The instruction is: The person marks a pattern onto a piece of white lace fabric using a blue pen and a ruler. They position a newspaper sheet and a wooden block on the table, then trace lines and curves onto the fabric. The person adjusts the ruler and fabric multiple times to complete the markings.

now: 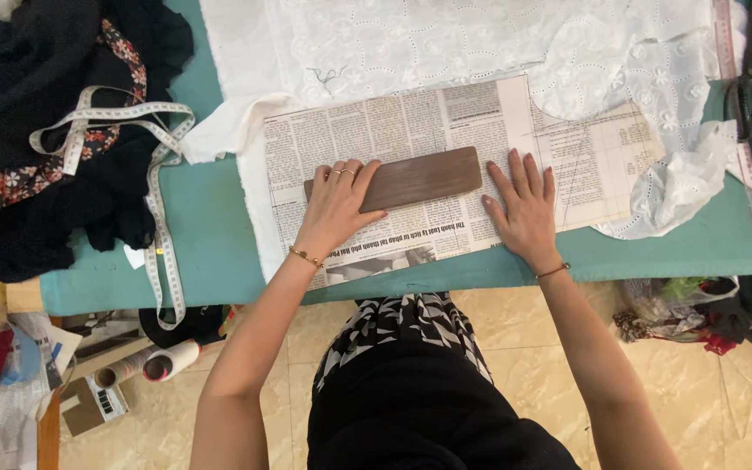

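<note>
Pressing flat, both hands open — left hand (337,204) on wooden block (402,178), right hand (524,209) on newspaper (411,122).

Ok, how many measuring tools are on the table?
2: a tape measure looped over the dark fabric at left, and a ruler along the right edge. Others may be hidden under cloth.

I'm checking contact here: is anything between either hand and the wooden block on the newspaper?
Nothing visible. The left hand lies directly on the wooden block, fingers over its left end. The right hand lies flat on the newspaper just beside the block's right end, with only bare paper between them.
</note>
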